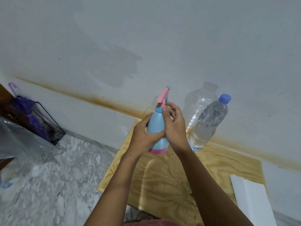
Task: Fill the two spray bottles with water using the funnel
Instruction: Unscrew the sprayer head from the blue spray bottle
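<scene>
**Spray head still on, both hands on the blue bottle**

Going left to right. Far off on the floor there's a wire rack (48, 126) with a purple umbrella (31, 115) in it, nothing to do with the job.

The left hand (143, 136) is wrapped round the lower body of the blue spray bottle (156, 124), just above its pink base. The bottle is over the far edge of the wooden board (162, 181). I can't tell if the base is actually touching the wood.

The bottle's long axis is close to upright, with the pink trigger head (162, 97) at the top, tipped a bit to the right and away from the person.

The right hand (175, 126) is higher up on the bottle's right side. Its fingers and thumb curl around the neck right under that head, so it's the hand nearer the collar. My guess is the right hand twists the head off while the left holds the body steady.

Just right of that stands a clear water bottle (206, 123), well filled, with its blue cap (224, 98) still on.

No funnel or second spray bottle in view.
</scene>
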Action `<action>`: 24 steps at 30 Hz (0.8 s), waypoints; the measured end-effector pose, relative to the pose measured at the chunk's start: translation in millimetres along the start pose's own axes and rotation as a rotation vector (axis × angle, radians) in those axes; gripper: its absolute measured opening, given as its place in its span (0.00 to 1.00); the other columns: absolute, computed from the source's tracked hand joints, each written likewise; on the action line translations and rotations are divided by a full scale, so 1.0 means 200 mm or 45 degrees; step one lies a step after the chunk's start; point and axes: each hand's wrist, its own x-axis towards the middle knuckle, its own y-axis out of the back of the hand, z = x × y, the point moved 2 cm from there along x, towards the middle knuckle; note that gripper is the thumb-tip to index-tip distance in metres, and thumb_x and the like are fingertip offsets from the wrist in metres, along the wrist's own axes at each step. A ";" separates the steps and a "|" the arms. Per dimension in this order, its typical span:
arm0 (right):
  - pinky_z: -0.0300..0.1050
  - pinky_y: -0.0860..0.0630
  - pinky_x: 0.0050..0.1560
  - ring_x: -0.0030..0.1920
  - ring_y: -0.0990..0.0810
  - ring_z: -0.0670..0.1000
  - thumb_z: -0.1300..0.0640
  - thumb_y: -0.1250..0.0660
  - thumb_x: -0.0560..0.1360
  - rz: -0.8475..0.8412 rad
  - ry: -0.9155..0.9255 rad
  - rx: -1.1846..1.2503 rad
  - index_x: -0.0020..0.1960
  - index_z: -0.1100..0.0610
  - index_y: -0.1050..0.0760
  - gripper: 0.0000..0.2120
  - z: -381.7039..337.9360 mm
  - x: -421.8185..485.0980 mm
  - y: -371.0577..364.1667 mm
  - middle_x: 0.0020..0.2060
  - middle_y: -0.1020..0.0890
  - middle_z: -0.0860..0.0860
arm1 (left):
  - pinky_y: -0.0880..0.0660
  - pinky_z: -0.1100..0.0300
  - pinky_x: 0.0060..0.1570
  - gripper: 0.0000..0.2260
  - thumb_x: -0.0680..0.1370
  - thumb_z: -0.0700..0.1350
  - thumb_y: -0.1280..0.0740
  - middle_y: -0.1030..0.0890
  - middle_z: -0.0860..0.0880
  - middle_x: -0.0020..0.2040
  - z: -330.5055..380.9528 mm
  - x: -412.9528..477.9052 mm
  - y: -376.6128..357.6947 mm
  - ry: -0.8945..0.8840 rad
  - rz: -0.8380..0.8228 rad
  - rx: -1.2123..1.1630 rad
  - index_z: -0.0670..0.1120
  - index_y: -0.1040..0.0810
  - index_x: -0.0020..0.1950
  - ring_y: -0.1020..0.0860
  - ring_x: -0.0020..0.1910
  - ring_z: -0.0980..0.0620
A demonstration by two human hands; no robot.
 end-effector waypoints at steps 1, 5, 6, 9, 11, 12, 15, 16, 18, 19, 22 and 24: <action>0.50 0.21 0.59 0.56 0.19 0.47 0.49 0.37 0.81 0.006 -0.002 -0.003 0.65 0.53 0.26 0.15 -0.01 0.00 0.00 0.56 0.18 0.49 | 0.18 0.56 0.47 0.30 0.67 0.57 0.22 0.20 0.57 0.55 0.00 0.00 0.00 -0.003 0.007 0.006 0.55 0.26 0.67 0.21 0.53 0.56; 0.48 0.21 0.59 0.54 0.19 0.43 0.45 0.29 0.75 0.048 0.034 -0.069 0.59 0.52 0.23 0.16 -0.02 0.00 0.00 0.53 0.18 0.45 | 0.19 0.62 0.45 0.27 0.68 0.53 0.22 0.19 0.57 0.54 0.00 -0.01 -0.01 -0.017 0.015 -0.023 0.56 0.25 0.65 0.21 0.53 0.60; 0.47 0.21 0.59 0.54 0.20 0.42 0.46 0.27 0.74 0.062 0.053 -0.095 0.59 0.52 0.23 0.17 -0.02 0.01 0.00 0.53 0.18 0.45 | 0.20 0.63 0.44 0.26 0.69 0.50 0.22 0.18 0.57 0.54 0.00 -0.01 -0.01 -0.017 0.012 -0.035 0.56 0.25 0.65 0.21 0.52 0.60; 0.53 0.20 0.57 0.52 0.18 0.47 0.46 0.28 0.74 0.049 0.074 -0.179 0.58 0.53 0.21 0.16 -0.01 0.02 0.02 0.52 0.17 0.48 | 0.18 0.59 0.48 0.29 0.68 0.51 0.21 0.19 0.57 0.57 -0.03 -0.01 -0.01 -0.004 0.009 -0.036 0.55 0.26 0.67 0.21 0.56 0.57; 0.57 0.20 0.56 0.52 0.18 0.50 0.46 0.31 0.77 0.009 0.090 -0.241 0.59 0.52 0.21 0.14 -0.01 0.02 0.03 0.50 0.16 0.47 | 0.18 0.56 0.51 0.32 0.67 0.55 0.21 0.21 0.56 0.59 -0.05 -0.01 -0.01 -0.002 0.023 0.000 0.54 0.27 0.69 0.21 0.58 0.55; 0.57 0.21 0.57 0.53 0.18 0.50 0.46 0.32 0.77 0.000 0.091 -0.258 0.59 0.51 0.21 0.14 -0.01 0.02 0.03 0.51 0.16 0.46 | 0.18 0.55 0.52 0.33 0.67 0.55 0.21 0.21 0.56 0.60 -0.06 -0.01 -0.02 -0.002 0.029 0.020 0.54 0.28 0.69 0.22 0.58 0.55; 0.52 0.22 0.59 0.55 0.19 0.48 0.47 0.33 0.77 -0.012 0.080 -0.295 0.60 0.52 0.22 0.15 0.00 0.01 0.03 0.53 0.17 0.46 | 0.18 0.54 0.52 0.33 0.68 0.54 0.21 0.22 0.55 0.60 -0.07 -0.01 -0.03 -0.010 0.035 0.031 0.54 0.29 0.69 0.22 0.58 0.54; 0.46 0.22 0.58 0.55 0.19 0.46 0.46 0.32 0.77 -0.016 0.087 -0.324 0.60 0.52 0.23 0.16 0.00 0.01 0.02 0.53 0.17 0.45 | 0.18 0.54 0.53 0.33 0.68 0.53 0.21 0.22 0.55 0.60 -0.08 -0.02 -0.03 -0.011 0.040 0.027 0.54 0.29 0.69 0.22 0.59 0.53; 0.35 0.26 0.53 0.54 0.20 0.44 0.44 0.29 0.74 -0.007 0.108 -0.384 0.61 0.52 0.23 0.19 0.00 0.00 0.03 0.52 0.17 0.45 | 0.18 0.55 0.53 0.32 0.68 0.52 0.21 0.22 0.55 0.60 -0.09 -0.02 -0.04 -0.011 0.049 0.037 0.54 0.29 0.70 0.22 0.58 0.54; 0.31 0.27 0.52 0.54 0.19 0.44 0.44 0.28 0.74 -0.001 0.117 -0.404 0.61 0.52 0.23 0.20 0.00 0.01 0.03 0.53 0.17 0.45 | 0.18 0.56 0.53 0.32 0.68 0.52 0.21 0.22 0.56 0.60 -0.09 -0.02 -0.04 -0.015 0.050 0.043 0.54 0.30 0.69 0.22 0.58 0.54; 0.24 0.30 0.48 0.53 0.19 0.44 0.46 0.29 0.75 -0.014 0.126 -0.424 0.59 0.54 0.21 0.17 0.01 0.01 0.05 0.51 0.16 0.46 | 0.18 0.57 0.52 0.29 0.68 0.52 0.21 0.22 0.60 0.57 -0.11 -0.02 -0.04 -0.020 0.048 0.012 0.60 0.29 0.65 0.22 0.57 0.59; 0.24 0.29 0.47 0.48 0.19 0.44 0.49 0.30 0.76 -0.020 0.146 -0.388 0.55 0.55 0.20 0.12 0.01 0.00 0.05 0.46 0.16 0.45 | 0.18 0.57 0.51 0.28 0.67 0.51 0.20 0.21 0.61 0.56 -0.13 -0.02 -0.05 0.001 0.049 -0.007 0.61 0.29 0.63 0.23 0.56 0.62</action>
